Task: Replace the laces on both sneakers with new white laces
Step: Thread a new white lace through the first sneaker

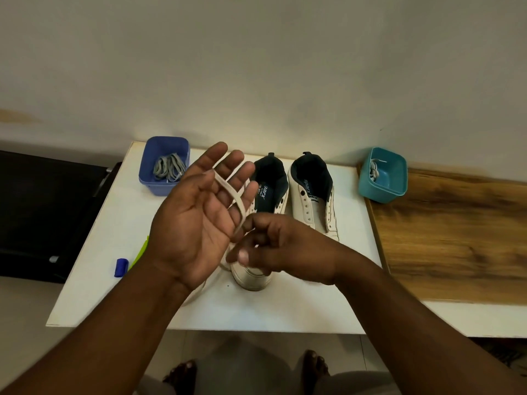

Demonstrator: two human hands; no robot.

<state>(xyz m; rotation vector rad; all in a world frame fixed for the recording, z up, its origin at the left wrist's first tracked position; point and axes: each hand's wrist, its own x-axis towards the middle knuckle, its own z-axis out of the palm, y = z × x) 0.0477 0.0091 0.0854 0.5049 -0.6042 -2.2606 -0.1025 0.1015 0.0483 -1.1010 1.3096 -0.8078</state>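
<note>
We note the left hand (196,220) at frame centre, palm up, fingers (225,163) straight and spread; a flat white lace (231,195) is looped across them, crossing itself over the palm. The right hand (281,249) sits just right of it, fingers curled, pinching the lower run of the lace near the left palm's edge. The lace's tail drops below the left wrist onto the white tabletop (114,223).

Beneath both hands stands the left sneaker (266,192), white with dark lining, its toe toward the bottom of the frame and partly covered; whether lace sits in its eyelets we cannot tell. The right sneaker (312,195) stands just beside it to the right, eyelets bare.

Upper left on the tabletop: a blue tub (164,165) holding grey laces (169,168). Upper right: a teal tub (382,173) with a white lace (374,170) inside, resting at the edge of a wooden surface (456,238). Lower left: a small blue cylinder (121,267) beside a green strip (139,252).
</note>
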